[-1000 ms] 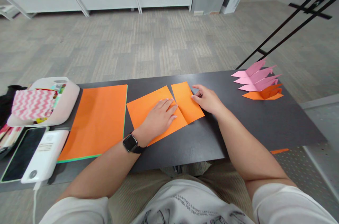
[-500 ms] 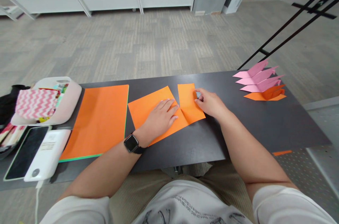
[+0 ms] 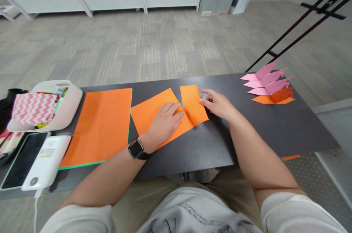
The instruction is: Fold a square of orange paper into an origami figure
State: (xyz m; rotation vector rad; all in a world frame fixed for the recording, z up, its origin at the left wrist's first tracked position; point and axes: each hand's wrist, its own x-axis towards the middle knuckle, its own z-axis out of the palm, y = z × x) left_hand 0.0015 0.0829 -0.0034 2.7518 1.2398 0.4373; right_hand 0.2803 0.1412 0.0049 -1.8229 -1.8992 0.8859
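An orange paper sheet (image 3: 148, 112) lies on the dark table, split from its far edge down a crease. The narrower right part (image 3: 194, 102) angles away, and both parts appear joined near the lower end. My left hand (image 3: 166, 121) rests flat on the larger part, fingers stretched out beside the crease. At the right edge of the narrow part is my right hand (image 3: 216, 104), thumb and index finger apart. A small blue-grey patch shows between them; I cannot tell whether it is an object or the tabletop. The hand's other fingers are curled and partly hidden.
To the left lies a stack of orange and green paper (image 3: 101, 126). Beyond it are a white basket (image 3: 73, 104), a phone (image 3: 26, 161) and a white power bank (image 3: 46, 161) with a cable. Pink folded paper birds (image 3: 265, 79) and an orange one (image 3: 273, 98) stand at right.
My right thumb and index finger have spread apart at the strip's right edge. The left hand still lies on the sheet. The whole view has shifted slightly.
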